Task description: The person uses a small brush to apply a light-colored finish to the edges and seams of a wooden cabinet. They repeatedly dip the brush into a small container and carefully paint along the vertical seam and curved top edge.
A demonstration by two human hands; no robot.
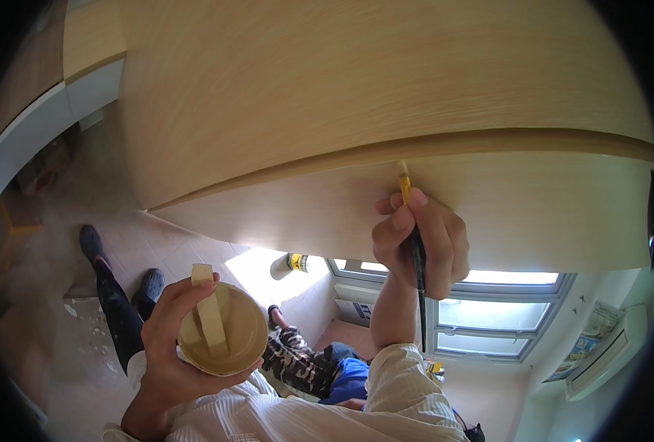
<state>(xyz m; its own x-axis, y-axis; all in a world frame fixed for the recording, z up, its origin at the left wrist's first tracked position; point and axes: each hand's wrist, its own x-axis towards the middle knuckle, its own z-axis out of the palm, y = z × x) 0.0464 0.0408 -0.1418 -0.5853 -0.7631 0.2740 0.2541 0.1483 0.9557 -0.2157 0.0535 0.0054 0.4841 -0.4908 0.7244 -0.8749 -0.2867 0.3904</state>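
My left hand [164, 342] is wrapped around a cup [249, 315] with a beige coating inside. A flat pale stir stick [211, 320] leans in the cup, its top end under my left fingers. Between the thumb and fingers of my right hand [426, 243] is a fine paintbrush [406, 185] with a yellow ferrule and dark handle. Its bristle tip meets the lower side of a groove-like edge [360, 157] on the light wood-grain panel [371, 83]. Below that edge runs a paler wood-grain face [526, 210], close behind my right hand.
Another person in a blue top [351, 381] and camouflage trousers is below. A can [297, 262] stands on the sunlit tiled floor [194, 243]. A window [487, 315] and a wall air conditioner [608, 353] are at the right. Shod feet [92, 243] show at the left.
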